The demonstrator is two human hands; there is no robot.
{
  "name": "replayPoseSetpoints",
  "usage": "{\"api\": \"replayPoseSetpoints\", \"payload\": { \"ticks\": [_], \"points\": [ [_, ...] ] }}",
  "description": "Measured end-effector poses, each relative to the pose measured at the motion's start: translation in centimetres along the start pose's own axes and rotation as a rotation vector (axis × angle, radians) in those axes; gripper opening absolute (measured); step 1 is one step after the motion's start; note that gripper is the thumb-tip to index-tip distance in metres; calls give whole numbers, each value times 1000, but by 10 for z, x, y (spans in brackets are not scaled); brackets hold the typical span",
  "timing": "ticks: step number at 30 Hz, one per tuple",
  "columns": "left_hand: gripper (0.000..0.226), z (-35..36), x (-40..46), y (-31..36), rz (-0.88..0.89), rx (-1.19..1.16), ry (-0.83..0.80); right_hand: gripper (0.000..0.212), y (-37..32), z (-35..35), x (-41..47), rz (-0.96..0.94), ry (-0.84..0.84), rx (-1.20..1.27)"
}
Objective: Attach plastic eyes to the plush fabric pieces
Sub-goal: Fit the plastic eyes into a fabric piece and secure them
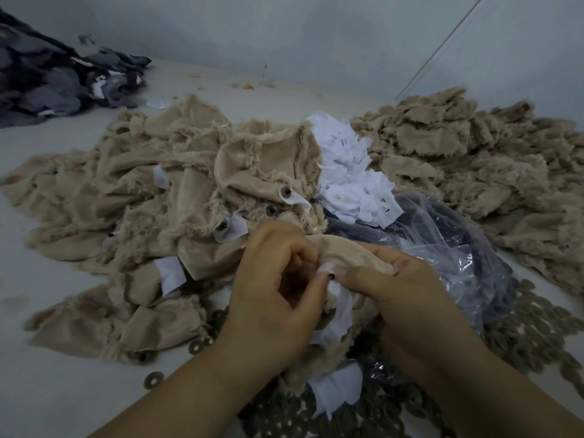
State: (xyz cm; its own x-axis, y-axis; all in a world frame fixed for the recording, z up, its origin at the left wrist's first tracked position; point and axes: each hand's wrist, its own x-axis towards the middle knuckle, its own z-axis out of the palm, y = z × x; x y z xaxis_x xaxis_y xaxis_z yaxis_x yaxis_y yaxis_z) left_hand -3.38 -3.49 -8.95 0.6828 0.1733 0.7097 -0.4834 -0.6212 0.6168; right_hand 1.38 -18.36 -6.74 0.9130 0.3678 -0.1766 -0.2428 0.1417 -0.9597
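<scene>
The plush fabric pieces (136,191) heaped across the middle of the frame are beige cloth, matt, with a smooth knitted backing and shaggy, frayed pile along the edges. The second beige heap (474,153) at the right looks rougher and fluffier. The white patches (350,172) at the centre are thin, matt, limp cloth or paper; which cannot be told. The plastic bag (448,248) right of centre is clear, glossy, crinkled film. The washers (521,336) at the lower right are dull, flat discs, seemingly matt plastic. The dark pile (53,77) at the upper left is matt grey cloth. The work surface (47,390) is smooth, pale and matt.
</scene>
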Motion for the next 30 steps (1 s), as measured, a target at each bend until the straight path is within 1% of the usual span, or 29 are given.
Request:
{"api": "replayPoseSetpoints", "payload": {
  "ticks": [2, 5, 7, 11, 13, 15, 18, 20, 22, 25, 26, 28, 30],
  "points": [
    [8, 0, -1, -1, 143, 76, -16, 29, -1, -2, 2, 39, 5, 43],
    [15, 5, -3, -5, 306, 124, -87, 36, -2, -3, 3, 76, -16, 102],
    [19, 6, -3, -8, 336, 131, -130, 34, -2, -5, 5, 107, -17, 137],
    [24, 4, -2, -14, 364, 182, -172, 46, -4, -6, 6, 179, -28, 154],
    [26, 2, -2, -15, 369, 201, -158, 40, -4, -5, 5, 185, -38, 138],
    [28, -1, -1, -14, 348, 203, -124, 27, -6, -4, 3, 152, -13, 70],
    [21, -7, 2, -14, 303, 254, -73, 15, -11, -2, 2, 30, 78, -172],
    [24, -14, 6, -15, 277, 317, -74, 11, -14, 1, -1, -121, 139, -327],
    [29, -25, 12, -13, 286, 379, -104, 11, -15, 4, -8, -271, 138, -426],
    [34, -44, 21, -6, 300, 434, -165, 21, -8, 10, -19, -434, 40, -587],
    [34, -50, 24, -4, 299, 441, -187, 23, -5, 14, -22, -493, -19, -658],
    [34, -61, 26, -3, 284, 431, -231, 19, 2, 20, -30, -628, -232, -838],
    [34, -68, 24, -5, 277, 405, -272, 14, 12, 23, -33, -746, -436, -1107]
  ]
}}
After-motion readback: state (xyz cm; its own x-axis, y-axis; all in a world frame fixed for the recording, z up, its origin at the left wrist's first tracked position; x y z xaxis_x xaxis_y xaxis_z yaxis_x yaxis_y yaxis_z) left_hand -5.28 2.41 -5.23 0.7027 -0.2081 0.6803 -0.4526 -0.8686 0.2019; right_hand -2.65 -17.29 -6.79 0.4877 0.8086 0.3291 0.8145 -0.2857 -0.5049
